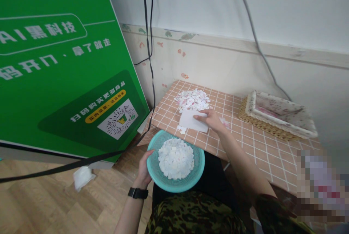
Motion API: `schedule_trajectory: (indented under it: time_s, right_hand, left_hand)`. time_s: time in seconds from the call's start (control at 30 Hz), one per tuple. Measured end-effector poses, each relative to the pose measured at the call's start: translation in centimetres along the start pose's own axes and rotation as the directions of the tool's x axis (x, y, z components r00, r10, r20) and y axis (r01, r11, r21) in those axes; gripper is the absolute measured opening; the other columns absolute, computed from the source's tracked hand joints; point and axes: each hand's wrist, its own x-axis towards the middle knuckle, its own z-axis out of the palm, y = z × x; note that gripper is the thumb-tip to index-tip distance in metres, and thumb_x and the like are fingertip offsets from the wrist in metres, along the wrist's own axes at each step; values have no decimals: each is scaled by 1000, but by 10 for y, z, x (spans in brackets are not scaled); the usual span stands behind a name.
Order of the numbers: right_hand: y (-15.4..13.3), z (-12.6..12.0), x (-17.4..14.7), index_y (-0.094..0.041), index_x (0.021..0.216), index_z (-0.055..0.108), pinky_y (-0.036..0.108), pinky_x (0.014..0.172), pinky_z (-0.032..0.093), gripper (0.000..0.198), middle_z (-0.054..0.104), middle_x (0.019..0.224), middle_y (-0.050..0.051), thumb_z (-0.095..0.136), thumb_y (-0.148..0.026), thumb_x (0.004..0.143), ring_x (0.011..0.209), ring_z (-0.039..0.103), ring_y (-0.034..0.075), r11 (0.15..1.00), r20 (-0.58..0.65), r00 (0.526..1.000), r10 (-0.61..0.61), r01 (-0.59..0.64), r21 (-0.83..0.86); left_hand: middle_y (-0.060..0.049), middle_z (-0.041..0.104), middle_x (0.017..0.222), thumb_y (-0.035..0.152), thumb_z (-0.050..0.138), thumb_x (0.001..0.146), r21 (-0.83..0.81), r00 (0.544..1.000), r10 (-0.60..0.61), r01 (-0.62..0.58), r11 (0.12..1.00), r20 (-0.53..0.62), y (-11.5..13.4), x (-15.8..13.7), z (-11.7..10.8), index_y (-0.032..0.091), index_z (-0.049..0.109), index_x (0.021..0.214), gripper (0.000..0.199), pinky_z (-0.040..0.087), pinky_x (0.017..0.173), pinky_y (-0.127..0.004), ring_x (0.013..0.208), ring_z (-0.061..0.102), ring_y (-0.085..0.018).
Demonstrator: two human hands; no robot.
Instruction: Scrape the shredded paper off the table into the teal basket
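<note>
My left hand [144,168] grips the left rim of a round teal plastic basket [201,170], held at the table's near edge over my lap. White paper scraps [176,158] are heaped inside it. Over the table, my right hand [213,119] pinches a flat white sheet of paper [187,119] by its right side, thumb on top. Just beyond the sheet lies a pile of torn paper pieces [193,99], white with some pink. A few small scraps [181,129] sit at the sheet's near left corner. Part of the sheet is covered by my fingers.
A tan checked cloth [261,150] covers the table, which stands against the wall. At its right is a lined wicker basket [272,125]. A large green cabinet [68,99] rises on the left, and a black strap [153,92] hangs beside it. A white plastic bag [83,177] lies on the floor.
</note>
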Motion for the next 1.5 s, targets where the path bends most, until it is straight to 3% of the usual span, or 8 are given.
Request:
schedule_trajectory:
  time_s: [0.2, 0.43, 0.57, 0.77, 0.93, 1.07, 1.27, 1.5]
  right_hand:
    - [15, -11, -1, -14, 80, 71, 25, 49, 41, 40, 66, 72, 6, 64, -51, 69, 61, 57, 16, 1000, -103, 995, 12, -13, -10]
    - [23, -5, -32, -14, 81, 71, 24, 42, 36, 42, 66, 69, 5, 63, -54, 69, 54, 53, 15, 995, -131, 988, 85, -78, 55]
    - [22, -4, -43, -14, 78, 70, 25, 44, 38, 41, 65, 69, 6, 63, -53, 70, 55, 53, 15, 996, -237, 968, 82, -72, 52]
    - [15, 5, -54, -16, 81, 70, 26, 49, 40, 39, 68, 75, 6, 61, -53, 73, 60, 57, 17, 997, -124, 990, 73, -69, 37]
    - [8, 17, -60, -17, 80, 70, 27, 52, 43, 37, 69, 79, 7, 60, -52, 74, 64, 58, 18, 998, -145, 988, 56, -52, 31]
    - [6, 19, -59, -16, 81, 71, 26, 50, 42, 37, 68, 75, 6, 62, -51, 73, 62, 58, 18, 996, -44, 997, 60, -56, 75]
    - [9, 22, -50, -16, 82, 71, 26, 50, 40, 36, 68, 73, 6, 61, -50, 74, 60, 56, 17, 997, -237, 969, 71, -65, 33]
    - [3, 29, -55, -16, 81, 71, 25, 47, 39, 35, 67, 73, 6, 64, -49, 72, 58, 57, 16, 989, -31, 997, 71, -67, 135]
  left_hand:
    - [-10, 74, 72, 19, 61, 71, -6, 1000, 0, -1, 1000, -10, 1, -1, 1, 9, 69, 79, 15, 54, 72, -39, 75, 69, -27]
    - [-12, 74, 75, 21, 61, 72, 6, 1000, 20, -20, 1000, 15, 0, -1, 2, 8, 70, 83, 19, 54, 74, -40, 73, 69, -28]
    - [-12, 74, 75, 21, 61, 72, 22, 1000, 22, -22, 1000, 7, 1, -1, 2, 7, 70, 82, 19, 54, 74, -40, 71, 69, -27]
    - [-12, 74, 74, 18, 61, 70, 3, 999, 38, -38, 999, -25, 1, -1, 2, 8, 70, 83, 19, 54, 72, -39, 70, 69, -28]
    - [-11, 74, 73, 20, 62, 70, 2, 999, 31, -31, 1000, -8, 0, 1, -1, 8, 70, 82, 18, 54, 71, -39, 67, 69, -26]
    - [-12, 74, 76, 22, 61, 72, -7, 999, 16, -16, 1000, 29, 0, 2, -2, 8, 70, 86, 22, 54, 72, -39, 70, 69, -27]
    - [-12, 74, 74, 20, 61, 72, 8, 1000, 29, -29, 1000, 12, 3, 0, 0, 8, 70, 80, 17, 54, 71, -37, 68, 69, -26]
    - [-10, 74, 74, 21, 63, 72, 13, 998, 60, -61, 998, 26, 3, 1, -3, 9, 70, 79, 15, 54, 69, -36, 66, 68, -24]
